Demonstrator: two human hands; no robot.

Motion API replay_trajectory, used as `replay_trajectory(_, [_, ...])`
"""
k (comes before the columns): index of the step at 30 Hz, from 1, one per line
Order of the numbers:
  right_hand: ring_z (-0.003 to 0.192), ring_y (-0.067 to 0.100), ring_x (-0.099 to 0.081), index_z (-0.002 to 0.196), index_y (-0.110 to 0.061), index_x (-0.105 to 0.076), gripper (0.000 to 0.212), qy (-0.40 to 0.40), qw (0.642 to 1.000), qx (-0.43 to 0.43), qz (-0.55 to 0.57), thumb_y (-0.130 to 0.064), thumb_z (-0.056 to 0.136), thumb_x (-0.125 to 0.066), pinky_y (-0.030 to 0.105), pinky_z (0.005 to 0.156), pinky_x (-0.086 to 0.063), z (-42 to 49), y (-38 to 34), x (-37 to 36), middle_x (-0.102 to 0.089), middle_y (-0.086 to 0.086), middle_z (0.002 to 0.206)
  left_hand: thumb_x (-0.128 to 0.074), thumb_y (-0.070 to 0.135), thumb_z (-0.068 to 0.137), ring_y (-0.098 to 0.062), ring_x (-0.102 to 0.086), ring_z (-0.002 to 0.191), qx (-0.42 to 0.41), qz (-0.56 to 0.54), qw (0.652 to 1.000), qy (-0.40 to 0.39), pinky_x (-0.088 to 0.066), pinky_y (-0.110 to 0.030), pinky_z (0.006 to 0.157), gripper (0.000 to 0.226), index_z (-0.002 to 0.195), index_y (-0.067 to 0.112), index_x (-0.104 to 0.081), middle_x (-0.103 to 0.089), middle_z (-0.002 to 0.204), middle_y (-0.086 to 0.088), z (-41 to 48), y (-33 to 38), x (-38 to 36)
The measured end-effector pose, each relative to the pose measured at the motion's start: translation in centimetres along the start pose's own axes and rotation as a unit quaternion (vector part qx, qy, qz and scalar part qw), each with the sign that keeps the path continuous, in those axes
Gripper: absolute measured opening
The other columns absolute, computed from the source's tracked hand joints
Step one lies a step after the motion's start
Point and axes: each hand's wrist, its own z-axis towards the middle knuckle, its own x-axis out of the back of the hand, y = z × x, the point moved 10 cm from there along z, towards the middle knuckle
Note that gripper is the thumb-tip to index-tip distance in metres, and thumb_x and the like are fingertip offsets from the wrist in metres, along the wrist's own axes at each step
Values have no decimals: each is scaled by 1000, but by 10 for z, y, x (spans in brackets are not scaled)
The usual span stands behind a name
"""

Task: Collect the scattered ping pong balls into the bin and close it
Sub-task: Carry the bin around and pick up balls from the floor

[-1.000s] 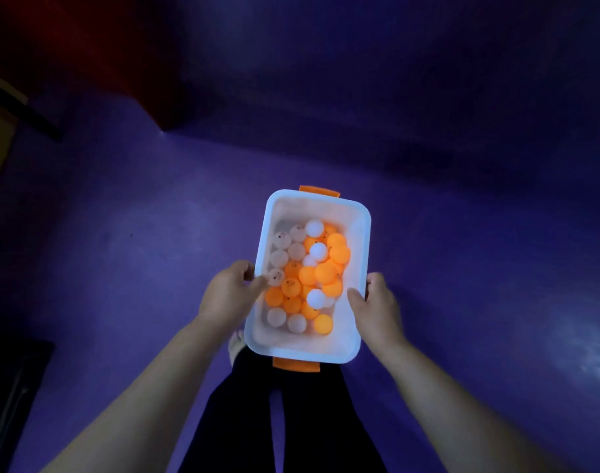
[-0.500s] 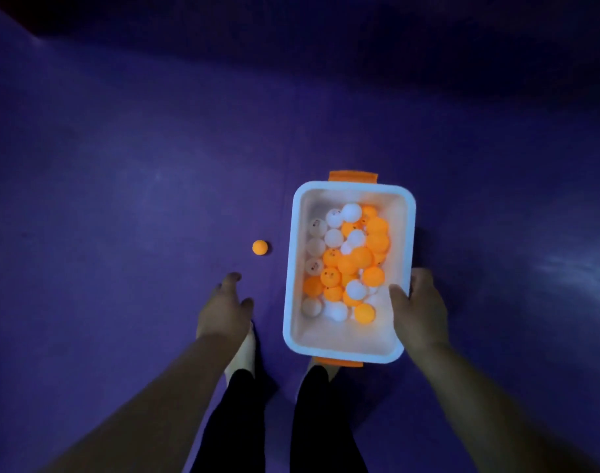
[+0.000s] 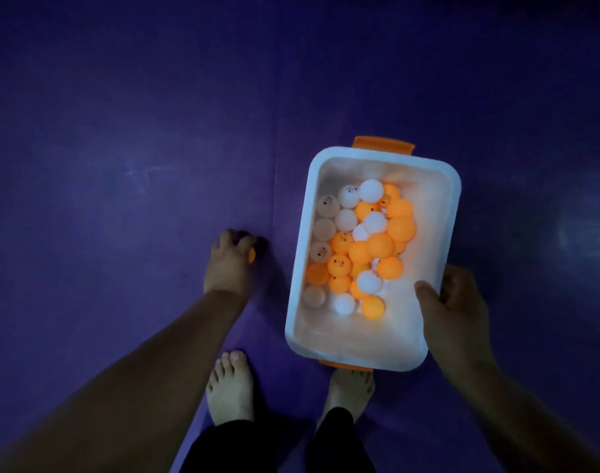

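Our left hand (image 3: 228, 261) closes on a stray orange ball (image 3: 251, 255) at nine o'clock of the bin (image 3: 300, 264), whose rim our right hand (image 3: 453, 310) grips to steady it.

A dim purple floor (image 3: 121, 148) fills the whole view, its surface smooth with faint pale scuffs and a soft sheen toward the right edge. A thin straight seam (image 3: 277, 158) runs down the floor. Two bare feet stand on the floor, the left foot (image 3: 229, 387) left of the seam and the right foot (image 3: 349, 390) right of it. Black trouser legs (image 3: 339, 442) cover the ankles.
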Motion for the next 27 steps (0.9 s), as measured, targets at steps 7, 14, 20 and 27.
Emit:
replay_trajectory(7, [82,19,-55,100,-17,-46,11,7,999,24,-38,-19,92,-54,34,71,-44,-22,-31,19,-50,-16,81,-61,28,86,-24,-56,89,31,-245,958,144,-43,-34,77,43,124,9,-51,-57,110,-7,-46,43,98])
replay_trajectory(14, [81,22,-58,100,-21,-44,11,39,998,40,0,-21,93,-54,32,66,-43,-84,-99,80,-58,-5,85,-57,50,78,-3,-37,114,-142,-281,943,111,-37,-29,97,67,137,24,-42,-49,124,10,-138,168,220])
replay_trajectory(20, [78,18,-57,101,-20,-48,11,70,996,54,31,-22,92,-54,34,65,-45,-165,-164,159,-58,-8,84,-64,27,86,-18,-29,133,-61,-239,962,114,-27,-34,110,81,151,17,-17,-36,149,-1,-204,188,311])
replay_trajectory(27, [77,18,-57,99,-20,-48,9,102,989,80,64,-19,92,-54,32,61,-44,-264,-240,259,-58,-6,83,-55,30,89,-31,-59,96,-50,-139,989,22,-47,-37,73,22,104,16,-48,-64,106,-7,-291,224,420])
